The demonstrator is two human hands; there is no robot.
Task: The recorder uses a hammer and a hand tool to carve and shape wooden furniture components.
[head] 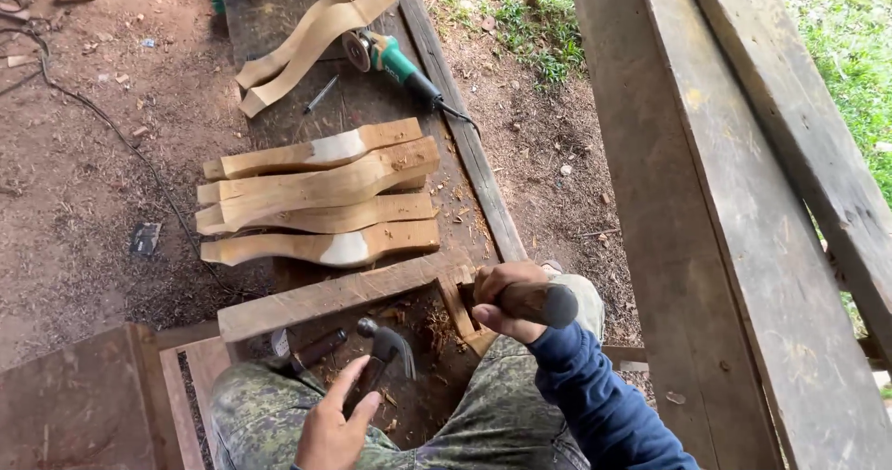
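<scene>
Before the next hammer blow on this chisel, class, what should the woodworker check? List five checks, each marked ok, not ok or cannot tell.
1. Right hand gripped around the chisel handle: ok.
2. Left hand closed firmly on the claw hammer: not ok, fingers look loose.
3. Chisel edge seated on the small wood piece: cannot tell, hidden.
4. Carved legs stacked away from the swing: ok.
5. Angle grinder out of reach, lying idle: ok.

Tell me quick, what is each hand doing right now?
Left hand: fingers partly open, reaching onto the hammer handle, not clearly gripping.
Right hand: closed around a round wooden handle, likely a chisel or mallet.
</scene>
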